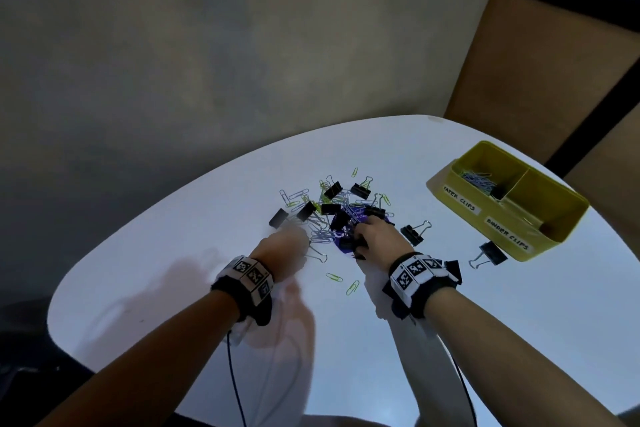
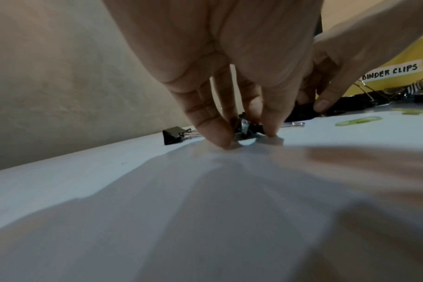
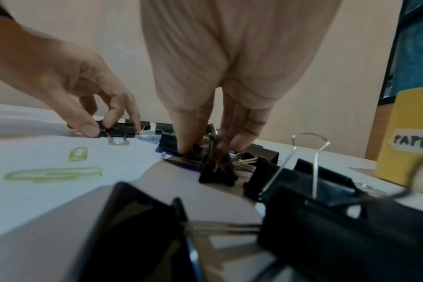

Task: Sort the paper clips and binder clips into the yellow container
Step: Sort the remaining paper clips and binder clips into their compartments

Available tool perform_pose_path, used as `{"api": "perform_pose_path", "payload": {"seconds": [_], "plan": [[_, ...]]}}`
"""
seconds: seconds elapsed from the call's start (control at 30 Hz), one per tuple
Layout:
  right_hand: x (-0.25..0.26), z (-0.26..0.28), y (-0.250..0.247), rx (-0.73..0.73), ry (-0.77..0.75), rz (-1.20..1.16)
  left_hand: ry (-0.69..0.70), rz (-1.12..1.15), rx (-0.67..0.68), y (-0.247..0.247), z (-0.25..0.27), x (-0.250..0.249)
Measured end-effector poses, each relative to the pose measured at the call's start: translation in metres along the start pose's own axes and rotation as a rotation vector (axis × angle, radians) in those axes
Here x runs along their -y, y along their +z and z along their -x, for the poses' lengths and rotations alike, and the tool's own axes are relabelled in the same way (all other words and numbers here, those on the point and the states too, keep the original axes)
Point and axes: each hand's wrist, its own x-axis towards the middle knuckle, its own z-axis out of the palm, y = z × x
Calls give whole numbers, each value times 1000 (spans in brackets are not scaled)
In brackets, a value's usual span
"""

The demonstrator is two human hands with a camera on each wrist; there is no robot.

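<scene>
A heap of silver and green paper clips and black binder clips (image 1: 329,210) lies mid-table. My left hand (image 1: 300,240) (image 2: 246,137) (image 3: 99,126) is at the heap's near left edge, thumb and forefinger pinching a black binder clip (image 2: 245,128) (image 3: 118,129) that sits on the table. My right hand (image 1: 360,240) (image 3: 205,150) reaches down into the heap's near right side, and its thumb and fingers pinch another black binder clip (image 3: 216,174). The yellow container (image 1: 483,216), labelled for paper clips and binder clips, stands at the right with several paper clips (image 1: 479,180) in its left compartment.
Loose binder clips (image 1: 414,232) (image 1: 490,253) lie between the heap and the container, another (image 1: 278,217) left of the heap. Two green paper clips (image 1: 334,277) (image 1: 352,287) lie between my wrists. A purple sheet (image 1: 343,241) lies under the heap. A wall stands behind the white table (image 1: 173,253).
</scene>
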Motion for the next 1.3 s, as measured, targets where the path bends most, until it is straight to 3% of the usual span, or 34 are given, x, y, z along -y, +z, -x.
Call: {"api": "perform_pose_path", "payload": {"seconds": [0.13,0.27,0.4,0.67,0.77,0.9,1.07,1.2,1.3], "plan": [[-8,3,-5,-7,12,6,-18,60,-121,-15,-8,0],[-12,7,-7,-116,7,-62,-99,108,-228,-33,-31,3],[-3,2,-11,-215,1,-122,-177,146,-205,-30,-57,4],[5,-7,-6,-45,34,-57,-138,4,-128,-26,-72,-7],[1,-10,-1,-115,19,-50,-131,18,-148,-23,-73,-4],[7,-17,3,-171,-26,-42,-97,50,-218,-29,-69,-4],[14,-20,8,-60,-59,115,27,105,-336,-27,-40,-6],[0,-22,4,-44,-24,154,194,129,-262,2,-10,-17],[-11,-20,-5,-67,18,165,215,115,-154,21,-12,-42]]}}
